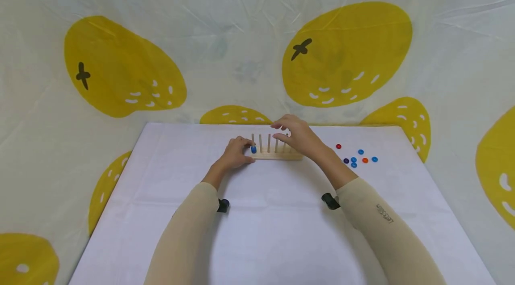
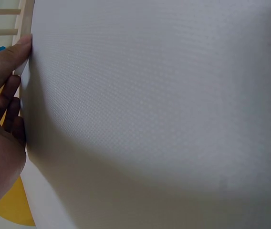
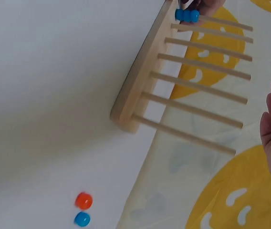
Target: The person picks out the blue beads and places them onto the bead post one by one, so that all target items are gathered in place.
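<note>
A wooden peg stand [image 1: 277,156] with a row of upright pegs sits toward the back of the table. Blue beads [image 3: 187,15] are stacked low on its leftmost peg; the other pegs in the right wrist view are bare. My left hand [image 1: 234,153] grips the stand's left end, thumb at the front edge and fingers around the end by the blue beads. Above the middle pegs hovers my right hand [image 1: 297,134], thumb and fingers apart, with nothing seen between them. Its thumb is out of sight in the right wrist view.
Loose beads lie right of the stand: a red bead [image 1: 339,146], an orange bead [image 1: 365,160], a dark blue bead [image 1: 346,161] and several light blue beads [image 1: 360,152]. A white cloth covers the table [image 1: 273,240]. Behind hangs a curtain [image 1: 233,52] with yellow fruit shapes.
</note>
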`<move>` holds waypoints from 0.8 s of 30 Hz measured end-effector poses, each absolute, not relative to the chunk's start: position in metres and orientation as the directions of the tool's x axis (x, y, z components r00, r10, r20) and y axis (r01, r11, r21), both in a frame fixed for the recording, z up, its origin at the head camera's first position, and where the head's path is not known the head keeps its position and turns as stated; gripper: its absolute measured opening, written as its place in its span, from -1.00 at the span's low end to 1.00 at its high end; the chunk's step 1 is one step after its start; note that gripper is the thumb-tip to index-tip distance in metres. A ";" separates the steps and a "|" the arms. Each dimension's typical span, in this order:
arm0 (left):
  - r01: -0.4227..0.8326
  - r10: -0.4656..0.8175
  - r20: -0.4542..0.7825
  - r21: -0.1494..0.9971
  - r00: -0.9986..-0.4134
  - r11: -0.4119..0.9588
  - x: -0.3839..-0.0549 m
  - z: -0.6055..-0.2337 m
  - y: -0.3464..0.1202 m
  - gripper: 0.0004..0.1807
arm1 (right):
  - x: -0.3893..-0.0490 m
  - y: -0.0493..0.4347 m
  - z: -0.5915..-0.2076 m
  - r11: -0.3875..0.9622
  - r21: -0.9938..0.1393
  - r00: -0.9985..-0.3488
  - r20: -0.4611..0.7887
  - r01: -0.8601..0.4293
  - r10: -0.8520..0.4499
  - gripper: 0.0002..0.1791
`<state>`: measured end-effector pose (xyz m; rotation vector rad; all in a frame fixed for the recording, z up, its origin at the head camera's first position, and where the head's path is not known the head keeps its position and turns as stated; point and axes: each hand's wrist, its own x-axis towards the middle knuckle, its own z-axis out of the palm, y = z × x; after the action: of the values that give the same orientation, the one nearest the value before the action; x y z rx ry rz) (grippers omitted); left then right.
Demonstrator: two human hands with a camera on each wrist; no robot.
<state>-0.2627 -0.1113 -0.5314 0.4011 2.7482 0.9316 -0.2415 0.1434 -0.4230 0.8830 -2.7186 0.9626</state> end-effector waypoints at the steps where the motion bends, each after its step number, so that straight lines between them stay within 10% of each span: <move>1: 0.188 0.321 -0.109 0.621 -0.941 0.761 -0.263 -0.531 -0.111 -0.40 | -0.240 0.148 -0.423 0.628 -0.537 -0.823 0.305 -0.564 -0.479 -0.66; 24: 0.174 0.319 -0.117 0.640 -0.941 0.748 -0.263 -0.532 -0.113 -0.40 | -0.221 0.264 -0.466 0.732 -0.556 -0.918 0.279 -0.393 -0.280 -0.63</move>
<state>-0.2626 -0.1131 -0.5324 0.3903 2.7287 0.9673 -0.2206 0.2640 -0.4657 0.5405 -2.7578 0.9452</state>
